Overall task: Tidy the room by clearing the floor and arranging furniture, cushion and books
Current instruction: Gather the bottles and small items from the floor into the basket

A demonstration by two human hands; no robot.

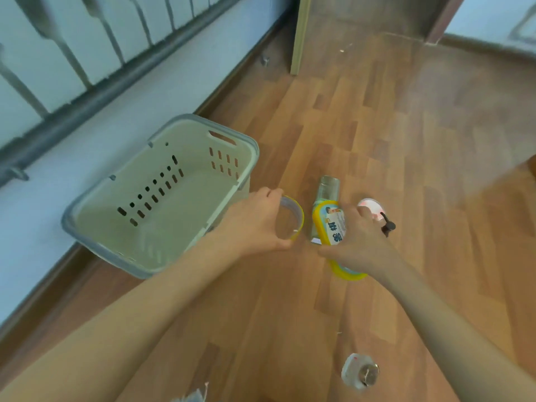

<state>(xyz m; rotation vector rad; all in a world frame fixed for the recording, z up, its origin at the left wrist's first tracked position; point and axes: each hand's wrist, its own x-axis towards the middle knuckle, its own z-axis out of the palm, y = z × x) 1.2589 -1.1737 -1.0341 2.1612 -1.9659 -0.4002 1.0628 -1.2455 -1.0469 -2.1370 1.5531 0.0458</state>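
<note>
Floor-clearing step, mid-pickup. Gripping a yellow-edged ring of clear tape (300, 219) with left hand (255, 224), just beside the grey-rimmed beige plastic basket (188, 221). Clasping with right hand (359, 242) a clear bottle with yellow label (330, 221), lying on the wooden floor (377, 126). Next, probably: lift both, drop into basket, then collect the pink-white disc (369, 207) nearby.

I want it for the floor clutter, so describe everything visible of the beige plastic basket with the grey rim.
The beige plastic basket is rectangular with rounded corners and a grey rim. Rows of dark slots pierce its walls; a handle cut-out shows at the far end. It stands upright on the wooden floor beside the pale wall, with nothing visible inside. The left hand, gripping a yellow-edged tape ring, overlaps its near corner; contact cannot be told.
</note>
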